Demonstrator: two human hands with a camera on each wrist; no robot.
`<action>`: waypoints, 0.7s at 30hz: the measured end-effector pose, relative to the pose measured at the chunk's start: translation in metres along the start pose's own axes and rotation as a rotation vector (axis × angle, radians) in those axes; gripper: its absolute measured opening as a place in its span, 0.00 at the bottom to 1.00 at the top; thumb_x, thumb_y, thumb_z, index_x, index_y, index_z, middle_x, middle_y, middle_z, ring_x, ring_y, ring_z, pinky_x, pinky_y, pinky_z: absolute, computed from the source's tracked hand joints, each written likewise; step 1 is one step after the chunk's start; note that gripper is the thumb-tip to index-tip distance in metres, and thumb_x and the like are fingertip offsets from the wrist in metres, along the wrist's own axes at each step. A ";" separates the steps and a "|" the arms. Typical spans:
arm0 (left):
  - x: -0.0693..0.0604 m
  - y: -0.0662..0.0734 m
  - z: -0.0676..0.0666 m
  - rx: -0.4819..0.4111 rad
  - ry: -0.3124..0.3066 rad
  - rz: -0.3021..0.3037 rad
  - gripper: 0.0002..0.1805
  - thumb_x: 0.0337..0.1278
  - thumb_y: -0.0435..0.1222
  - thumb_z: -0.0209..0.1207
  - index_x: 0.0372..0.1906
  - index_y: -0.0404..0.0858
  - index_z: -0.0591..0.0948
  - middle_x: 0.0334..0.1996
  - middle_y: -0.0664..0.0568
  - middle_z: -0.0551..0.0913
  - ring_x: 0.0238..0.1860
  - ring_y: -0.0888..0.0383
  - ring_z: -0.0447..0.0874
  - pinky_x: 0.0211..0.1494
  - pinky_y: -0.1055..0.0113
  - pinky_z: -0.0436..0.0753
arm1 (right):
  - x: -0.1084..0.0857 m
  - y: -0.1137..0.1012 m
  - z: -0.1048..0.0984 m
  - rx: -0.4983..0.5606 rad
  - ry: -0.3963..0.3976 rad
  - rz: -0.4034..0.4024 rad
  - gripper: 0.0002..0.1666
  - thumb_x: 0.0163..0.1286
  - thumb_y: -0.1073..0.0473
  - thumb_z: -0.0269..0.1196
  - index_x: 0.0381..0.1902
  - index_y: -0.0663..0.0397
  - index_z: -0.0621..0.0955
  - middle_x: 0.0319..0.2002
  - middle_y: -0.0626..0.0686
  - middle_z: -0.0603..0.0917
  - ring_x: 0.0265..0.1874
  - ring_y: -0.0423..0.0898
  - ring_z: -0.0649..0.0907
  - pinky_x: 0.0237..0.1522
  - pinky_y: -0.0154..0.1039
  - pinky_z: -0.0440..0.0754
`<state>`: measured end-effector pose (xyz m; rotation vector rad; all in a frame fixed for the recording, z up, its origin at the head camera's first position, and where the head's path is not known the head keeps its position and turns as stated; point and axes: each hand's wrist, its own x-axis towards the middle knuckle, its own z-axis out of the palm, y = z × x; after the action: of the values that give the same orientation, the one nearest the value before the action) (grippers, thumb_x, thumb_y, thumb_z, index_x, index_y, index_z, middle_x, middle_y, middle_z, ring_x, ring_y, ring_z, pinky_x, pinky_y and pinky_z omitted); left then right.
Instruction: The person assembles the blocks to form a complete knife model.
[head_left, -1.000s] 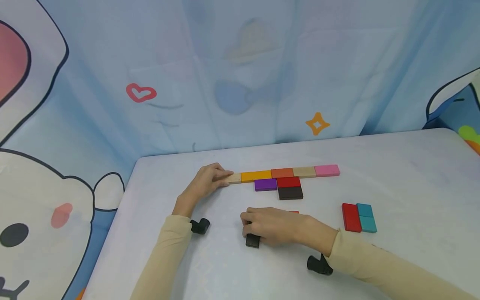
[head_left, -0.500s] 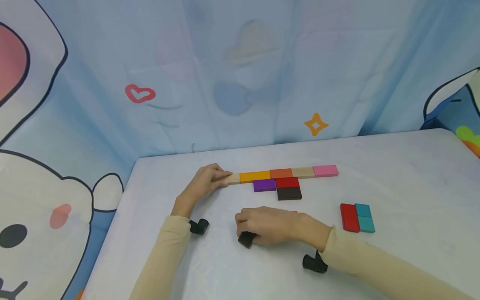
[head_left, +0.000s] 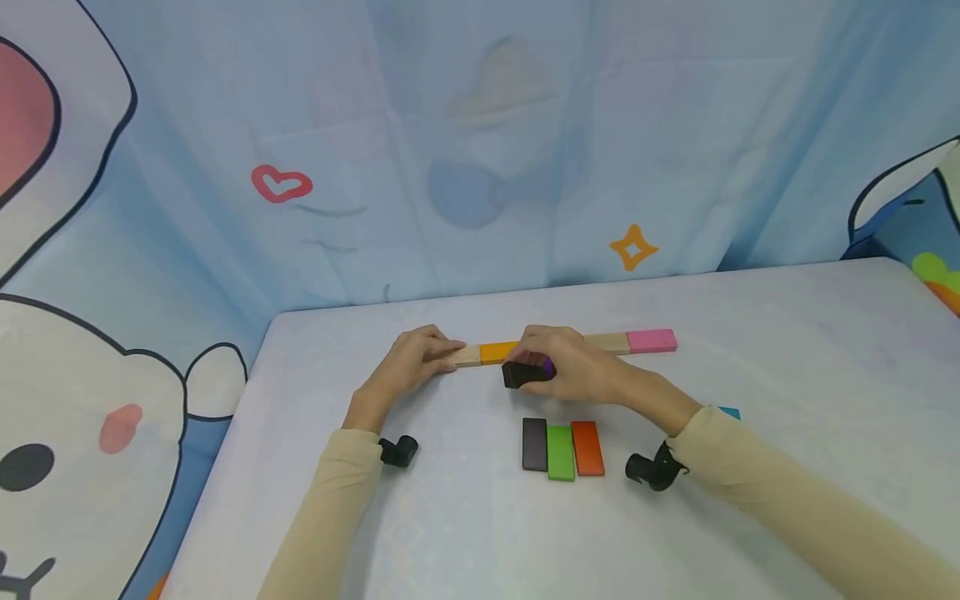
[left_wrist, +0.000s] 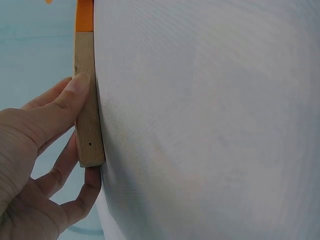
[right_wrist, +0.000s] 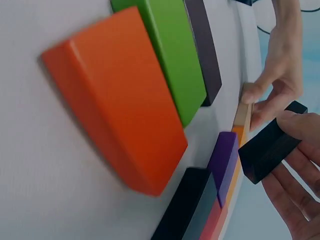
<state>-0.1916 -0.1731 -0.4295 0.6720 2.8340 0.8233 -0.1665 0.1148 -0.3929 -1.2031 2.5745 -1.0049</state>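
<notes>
My left hand (head_left: 408,362) pinches the plain wooden block (left_wrist: 89,120) at the left end of a row, thumb on the near side. A yellow block (head_left: 497,352) adjoins it. My right hand (head_left: 573,367) grips a black block (right_wrist: 270,147) between thumb and fingers, raised and tilted, just in front of the row. Right beside it is a purple block (right_wrist: 223,155), mostly covered by the right hand in the head view. A second dark block (right_wrist: 185,200) lies by the purple one. Beyond the right hand the row shows another wooden block (head_left: 607,342) and a pink block (head_left: 651,341).
Nearer on the white-covered table (head_left: 450,517) lie a dark grey block (head_left: 534,444), a green block (head_left: 560,452) and an orange block (head_left: 587,448), side by side. A corner of a teal block (head_left: 729,412) shows behind the right sleeve (head_left: 750,467). A blue printed curtain (head_left: 480,150) hangs behind.
My right hand has carried the black block away from the nearer group, forward to the row, uncovering the grey, green and orange blocks. My left hand stays on the wooden block.
</notes>
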 end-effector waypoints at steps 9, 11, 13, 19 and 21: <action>-0.001 0.000 0.000 -0.015 0.003 0.002 0.22 0.66 0.35 0.69 0.64 0.41 0.85 0.48 0.49 0.85 0.50 0.51 0.81 0.58 0.56 0.81 | -0.003 0.007 0.007 -0.079 -0.010 0.065 0.20 0.61 0.65 0.78 0.51 0.60 0.87 0.45 0.52 0.85 0.43 0.48 0.84 0.52 0.47 0.88; 0.000 0.000 0.000 -0.024 0.002 0.003 0.22 0.66 0.35 0.69 0.64 0.41 0.85 0.48 0.49 0.85 0.50 0.51 0.81 0.58 0.56 0.81 | -0.004 0.006 0.011 -0.104 -0.021 0.087 0.20 0.62 0.63 0.77 0.52 0.59 0.87 0.46 0.52 0.85 0.44 0.48 0.83 0.53 0.47 0.87; 0.000 0.000 0.001 -0.026 0.000 0.003 0.22 0.66 0.35 0.69 0.64 0.41 0.85 0.48 0.49 0.85 0.50 0.51 0.81 0.59 0.56 0.81 | -0.004 0.006 0.014 -0.127 -0.025 0.112 0.20 0.62 0.63 0.77 0.52 0.59 0.87 0.48 0.52 0.85 0.45 0.48 0.82 0.53 0.48 0.87; 0.000 0.000 0.001 -0.023 -0.006 -0.014 0.22 0.67 0.36 0.68 0.64 0.42 0.85 0.49 0.50 0.85 0.51 0.51 0.81 0.60 0.56 0.80 | -0.004 0.004 0.022 -0.175 -0.020 0.144 0.21 0.63 0.61 0.77 0.53 0.60 0.87 0.50 0.54 0.85 0.47 0.50 0.83 0.54 0.48 0.87; 0.000 -0.001 0.001 -0.028 -0.007 -0.020 0.22 0.67 0.36 0.68 0.64 0.42 0.85 0.49 0.50 0.85 0.51 0.51 0.81 0.60 0.56 0.80 | -0.003 0.003 0.024 -0.197 -0.023 0.138 0.22 0.63 0.61 0.77 0.54 0.60 0.87 0.51 0.55 0.84 0.47 0.50 0.83 0.54 0.48 0.87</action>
<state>-0.1915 -0.1732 -0.4305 0.6409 2.8125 0.8540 -0.1576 0.1064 -0.4135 -1.0523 2.7467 -0.7213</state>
